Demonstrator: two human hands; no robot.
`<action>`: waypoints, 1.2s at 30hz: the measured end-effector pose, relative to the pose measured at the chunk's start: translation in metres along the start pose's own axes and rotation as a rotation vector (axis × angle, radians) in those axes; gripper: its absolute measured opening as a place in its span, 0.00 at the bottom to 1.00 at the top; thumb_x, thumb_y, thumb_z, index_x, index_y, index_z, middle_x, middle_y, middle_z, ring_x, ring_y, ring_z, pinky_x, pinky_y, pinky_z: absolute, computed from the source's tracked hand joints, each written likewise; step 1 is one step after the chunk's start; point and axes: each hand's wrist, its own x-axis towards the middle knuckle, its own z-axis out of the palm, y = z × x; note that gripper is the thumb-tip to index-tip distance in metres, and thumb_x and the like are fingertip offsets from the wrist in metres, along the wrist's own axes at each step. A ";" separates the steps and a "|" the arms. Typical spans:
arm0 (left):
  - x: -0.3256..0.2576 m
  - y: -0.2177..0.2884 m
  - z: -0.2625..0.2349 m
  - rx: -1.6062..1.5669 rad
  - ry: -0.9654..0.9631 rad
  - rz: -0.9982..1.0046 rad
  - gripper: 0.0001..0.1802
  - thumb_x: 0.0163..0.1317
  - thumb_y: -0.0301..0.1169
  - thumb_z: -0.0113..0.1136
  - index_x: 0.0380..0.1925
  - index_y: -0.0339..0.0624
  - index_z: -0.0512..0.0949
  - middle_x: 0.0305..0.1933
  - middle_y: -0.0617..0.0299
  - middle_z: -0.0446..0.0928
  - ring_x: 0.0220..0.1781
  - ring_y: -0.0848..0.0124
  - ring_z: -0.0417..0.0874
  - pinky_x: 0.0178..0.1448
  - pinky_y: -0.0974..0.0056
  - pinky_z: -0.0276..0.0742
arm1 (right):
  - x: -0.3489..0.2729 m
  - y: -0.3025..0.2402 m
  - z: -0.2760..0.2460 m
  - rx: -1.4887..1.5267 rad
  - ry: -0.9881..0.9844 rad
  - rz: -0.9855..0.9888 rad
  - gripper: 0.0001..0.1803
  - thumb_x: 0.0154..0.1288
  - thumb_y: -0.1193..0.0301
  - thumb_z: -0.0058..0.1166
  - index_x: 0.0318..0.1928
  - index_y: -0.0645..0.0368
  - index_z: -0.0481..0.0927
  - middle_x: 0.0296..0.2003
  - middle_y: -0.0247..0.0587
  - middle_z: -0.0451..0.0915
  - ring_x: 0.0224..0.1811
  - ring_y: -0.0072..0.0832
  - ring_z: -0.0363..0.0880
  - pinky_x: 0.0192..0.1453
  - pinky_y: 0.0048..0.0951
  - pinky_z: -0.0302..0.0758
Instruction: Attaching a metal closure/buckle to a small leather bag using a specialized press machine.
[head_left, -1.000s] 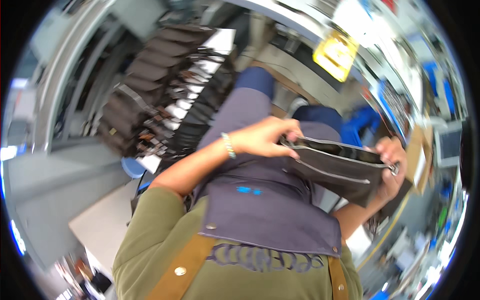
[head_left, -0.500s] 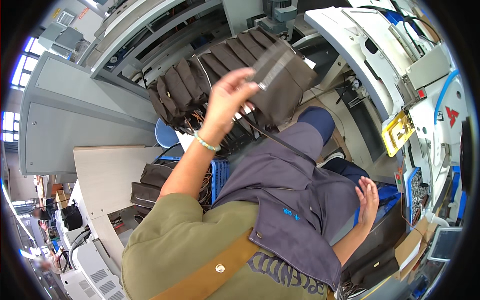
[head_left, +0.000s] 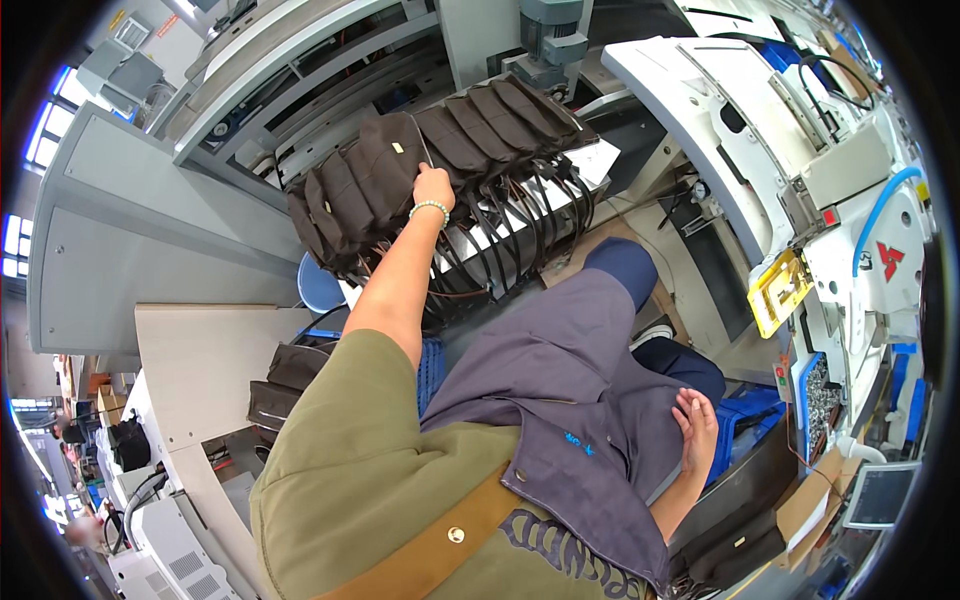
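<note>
A row of dark brown fabric bags [head_left: 485, 125], packed side by side, lies across a stand in front of me. My left hand [head_left: 434, 188] reaches to the middle of the row, its fingers closed at the edge of a brown bag [head_left: 385, 158] with a small pale label. The fingertips are partly hidden there. Black straps [head_left: 500, 225] hang from the row below that hand. Beside my lap on the right, my right hand [head_left: 697, 430] is held up with loosely bent fingers apart and nothing in them.
At the right stands a white machine [head_left: 720, 130] with a yellow plate [head_left: 780, 292]. A grey cabinet [head_left: 130, 240] and a blue bucket [head_left: 320, 283] are at the left. More dark bags [head_left: 280, 400] lie near a blue crate [head_left: 431, 372]; others [head_left: 735, 540] are at lower right.
My left hand has come down and left onto the row. The bag that hung blurred at the right no longer covers the straps and white surface. My right hand has shifted slightly left and down.
</note>
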 end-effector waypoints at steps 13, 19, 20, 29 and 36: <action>0.010 -0.001 0.019 -0.038 0.128 0.255 0.08 0.53 0.20 0.59 0.34 0.30 0.80 0.49 0.41 0.75 0.40 0.43 0.86 0.46 0.48 0.85 | 0.019 0.012 0.025 -0.055 -0.044 0.046 0.15 0.77 0.67 0.51 0.55 0.63 0.79 0.53 0.41 0.81 0.56 0.26 0.79 0.59 0.28 0.76; 0.015 -0.011 0.024 -0.277 0.167 0.223 0.13 0.51 0.19 0.56 0.37 0.25 0.79 0.48 0.38 0.75 0.44 0.38 0.82 0.53 0.45 0.81 | 0.024 0.011 0.028 -0.139 -0.086 0.072 0.15 0.77 0.67 0.50 0.57 0.62 0.77 0.54 0.41 0.81 0.56 0.26 0.79 0.60 0.29 0.76; 0.022 -0.019 0.021 -0.308 0.134 0.274 0.16 0.50 0.20 0.56 0.41 0.26 0.80 0.48 0.39 0.76 0.46 0.40 0.82 0.56 0.46 0.80 | 0.024 0.011 0.026 -0.145 -0.071 0.083 0.15 0.77 0.67 0.50 0.57 0.62 0.77 0.54 0.41 0.81 0.56 0.26 0.79 0.60 0.29 0.76; 0.036 -0.051 0.035 -0.423 0.077 0.141 0.15 0.51 0.27 0.59 0.40 0.34 0.80 0.45 0.39 0.80 0.51 0.46 0.81 0.60 0.51 0.75 | 0.025 0.018 0.027 -0.091 -0.034 0.069 0.15 0.77 0.67 0.50 0.56 0.64 0.78 0.53 0.42 0.81 0.55 0.25 0.79 0.58 0.28 0.77; 0.048 -0.031 -0.008 -0.426 -0.267 0.098 0.28 0.64 0.37 0.63 0.63 0.41 0.73 0.46 0.46 0.83 0.48 0.57 0.86 0.46 0.58 0.84 | 0.021 0.017 0.023 -0.103 -0.029 0.060 0.16 0.77 0.67 0.50 0.56 0.64 0.78 0.52 0.41 0.81 0.54 0.25 0.79 0.59 0.27 0.77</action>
